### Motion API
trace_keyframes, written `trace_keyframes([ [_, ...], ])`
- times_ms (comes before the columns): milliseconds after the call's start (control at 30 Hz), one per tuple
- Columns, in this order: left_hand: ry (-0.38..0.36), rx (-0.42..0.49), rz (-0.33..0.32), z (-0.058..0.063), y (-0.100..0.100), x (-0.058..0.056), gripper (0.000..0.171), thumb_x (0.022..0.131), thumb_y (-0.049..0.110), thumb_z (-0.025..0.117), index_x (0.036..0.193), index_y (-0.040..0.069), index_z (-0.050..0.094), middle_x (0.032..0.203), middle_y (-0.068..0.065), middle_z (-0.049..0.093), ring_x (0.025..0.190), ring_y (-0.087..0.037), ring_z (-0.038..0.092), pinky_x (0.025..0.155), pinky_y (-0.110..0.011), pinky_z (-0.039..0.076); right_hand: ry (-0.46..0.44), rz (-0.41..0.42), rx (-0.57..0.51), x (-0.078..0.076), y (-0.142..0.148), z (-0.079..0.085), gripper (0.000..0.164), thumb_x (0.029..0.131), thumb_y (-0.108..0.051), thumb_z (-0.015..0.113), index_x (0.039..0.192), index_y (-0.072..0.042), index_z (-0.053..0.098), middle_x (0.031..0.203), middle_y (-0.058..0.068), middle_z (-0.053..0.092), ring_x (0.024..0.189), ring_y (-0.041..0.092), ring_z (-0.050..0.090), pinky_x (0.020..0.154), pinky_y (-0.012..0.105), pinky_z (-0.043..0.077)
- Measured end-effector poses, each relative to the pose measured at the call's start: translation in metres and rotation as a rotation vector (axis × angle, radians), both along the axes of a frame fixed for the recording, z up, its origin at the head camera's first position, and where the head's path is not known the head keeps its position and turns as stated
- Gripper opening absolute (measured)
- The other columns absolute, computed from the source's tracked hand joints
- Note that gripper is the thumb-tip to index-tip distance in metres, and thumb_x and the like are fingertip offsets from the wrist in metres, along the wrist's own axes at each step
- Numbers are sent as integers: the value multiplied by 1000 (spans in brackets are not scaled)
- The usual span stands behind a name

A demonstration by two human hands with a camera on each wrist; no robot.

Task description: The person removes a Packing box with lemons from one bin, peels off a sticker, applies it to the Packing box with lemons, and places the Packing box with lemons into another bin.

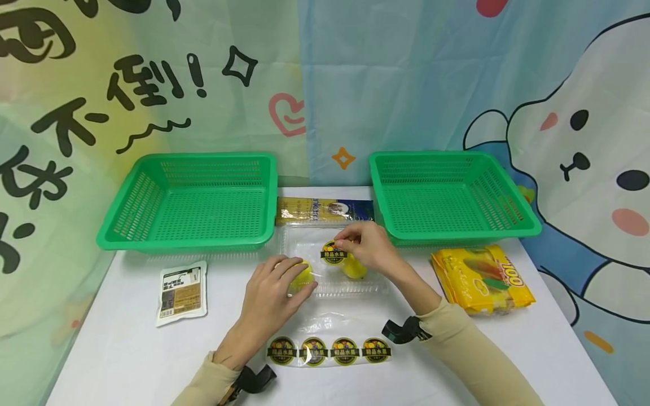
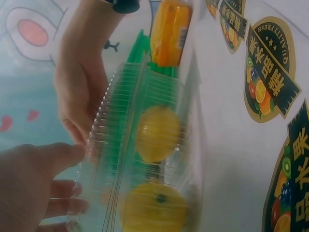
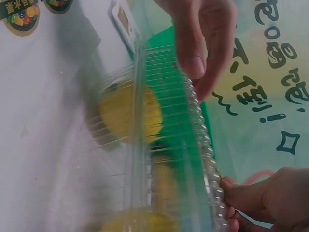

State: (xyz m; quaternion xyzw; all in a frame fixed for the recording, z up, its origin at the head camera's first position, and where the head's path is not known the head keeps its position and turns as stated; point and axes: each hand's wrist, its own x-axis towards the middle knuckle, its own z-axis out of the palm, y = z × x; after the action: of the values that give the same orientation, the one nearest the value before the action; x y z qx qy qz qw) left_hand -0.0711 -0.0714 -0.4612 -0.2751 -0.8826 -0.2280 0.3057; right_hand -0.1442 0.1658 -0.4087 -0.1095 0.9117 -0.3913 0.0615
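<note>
A clear plastic clamshell box lies at the middle of the table, its lid down over two round yellow fruits, one at the left and one at the right. Between thumb and fingertips, my right hand pinches the upper edge of a round black-and-gold fruit sticker on the lid. My left hand rests its loosely bent fingers and thumb on the box's left part. Its fingertips lie along the lid's ridged edge in the left wrist view.
In front of the box lies a clear sheet with several matching stickers. Green baskets stand back left and back right, a noodle packet between them. A white pouch lies left, a yellow packet right.
</note>
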Motion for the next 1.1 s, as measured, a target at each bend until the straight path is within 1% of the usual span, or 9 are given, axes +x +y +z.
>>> trace_keyframes([
  [300,5,-2,-2,0,1,0,37,81,37,90,105,10,80,108,-4,79,102,-26,69,80,-41,57,54,-16,91,3,-6,-4,8,96,-19,78,96,-12,83,87,1,76,69,14,54,62,27,43],
  [533,-2,-9,5,0,0,0,36,82,38,89,105,11,81,109,-4,79,103,-26,69,81,-41,57,98,-5,117,4,-10,-8,7,96,-19,78,97,-14,83,89,-1,78,68,11,57,58,26,45],
  [667,2,-13,8,0,0,0,35,82,38,89,104,12,81,109,-3,79,103,-26,69,81,-41,57,142,-13,144,6,-12,-11,7,94,-20,80,97,-13,82,88,-1,78,69,13,60,59,28,47],
  [767,7,-18,9,0,0,0,36,82,39,89,104,12,81,109,-3,79,104,-26,69,80,-41,57,220,-31,191,10,-14,-13,11,92,-22,82,97,-13,81,88,0,75,79,19,64,67,34,51],
  [833,12,-20,9,0,0,0,36,82,39,89,104,12,81,109,-3,79,103,-26,70,79,-41,57,306,-36,224,14,-14,-16,13,91,-24,83,98,-13,80,92,2,73,89,23,66,75,39,54],
  [900,14,-24,10,-1,0,-1,36,82,39,89,104,12,81,109,-3,79,103,-26,69,78,-40,56,407,-21,246,20,-13,-18,12,90,-21,85,97,-12,80,95,4,73,95,27,66,80,42,55],
  [1000,18,-26,11,-1,0,-1,35,83,39,88,104,11,81,108,-4,80,102,-26,70,77,-40,56,552,30,265,29,-11,-21,10,88,-16,85,95,-11,81,99,4,75,94,27,64,81,41,54],
  [1100,20,-25,12,-1,0,-1,35,83,39,88,103,11,81,108,-4,80,102,-25,70,77,-39,56,663,86,299,36,-7,-23,7,89,-13,84,95,-11,82,98,2,77,89,24,63,77,36,53],
])
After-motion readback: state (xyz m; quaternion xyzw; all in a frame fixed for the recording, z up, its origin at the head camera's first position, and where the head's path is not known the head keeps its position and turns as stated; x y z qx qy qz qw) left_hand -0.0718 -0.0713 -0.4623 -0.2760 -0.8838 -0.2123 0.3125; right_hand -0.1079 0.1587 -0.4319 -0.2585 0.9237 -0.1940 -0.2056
